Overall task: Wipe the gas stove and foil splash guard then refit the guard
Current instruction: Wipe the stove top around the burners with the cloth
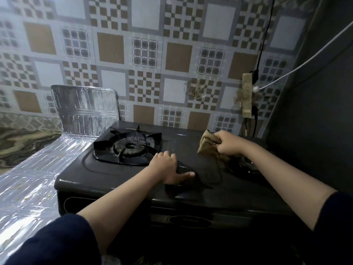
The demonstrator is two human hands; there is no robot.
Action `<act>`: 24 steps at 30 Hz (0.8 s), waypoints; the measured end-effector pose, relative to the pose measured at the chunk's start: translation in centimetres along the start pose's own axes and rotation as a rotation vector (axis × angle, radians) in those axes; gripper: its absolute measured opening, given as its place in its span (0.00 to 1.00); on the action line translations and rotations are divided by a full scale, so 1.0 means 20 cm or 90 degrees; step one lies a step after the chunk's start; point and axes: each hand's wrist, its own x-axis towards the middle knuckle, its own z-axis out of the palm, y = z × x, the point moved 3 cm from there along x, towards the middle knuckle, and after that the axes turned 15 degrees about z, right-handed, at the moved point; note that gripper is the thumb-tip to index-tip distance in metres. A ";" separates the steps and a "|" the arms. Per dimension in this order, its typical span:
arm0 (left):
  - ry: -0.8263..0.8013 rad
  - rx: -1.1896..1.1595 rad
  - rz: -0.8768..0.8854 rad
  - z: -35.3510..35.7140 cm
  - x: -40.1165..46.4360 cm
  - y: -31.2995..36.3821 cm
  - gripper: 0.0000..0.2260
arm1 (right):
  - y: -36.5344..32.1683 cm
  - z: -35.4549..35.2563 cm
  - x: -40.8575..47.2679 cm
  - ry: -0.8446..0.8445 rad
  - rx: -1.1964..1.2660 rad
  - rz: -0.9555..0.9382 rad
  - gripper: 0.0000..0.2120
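A patterned tile wall (145,54) of brown, white and grey squares fills the back of the view, with a dark panel (315,104) closing off the right side. Below it sits the black gas stove (118,175), set on a tabletop (24,142) with a marbled swirl pattern showing at the left. The foil splash guard (84,106) lies beside the stove's left edge: one panel stands upright against the wall, and the rest is spread flat along the tabletop toward the camera, with small crumbs scattered on it. The left burner (129,146) with its black pan support is in plain sight; the right burner (242,165) is mostly hidden behind the right forearm. A black cable (264,35) and a white cable (305,62) run down the wall to a taped patch (246,96) near the stove's rear right corner. Both arms wear dark blue sleeves (57,241). The left hand (168,169) rests on the stove top between the burners, thumb stretched out to the right and the other fingers bent down onto the surface, holding nothing. The right hand (228,144) is clenched around a tan cloth (208,145), which touches the stove top just left of the right burner.
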 end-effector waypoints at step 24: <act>0.032 -0.075 -0.088 0.16 0.34 -0.11 0.35 | 0.03 0.14 0.82 0.079 -0.287 0.001 0.20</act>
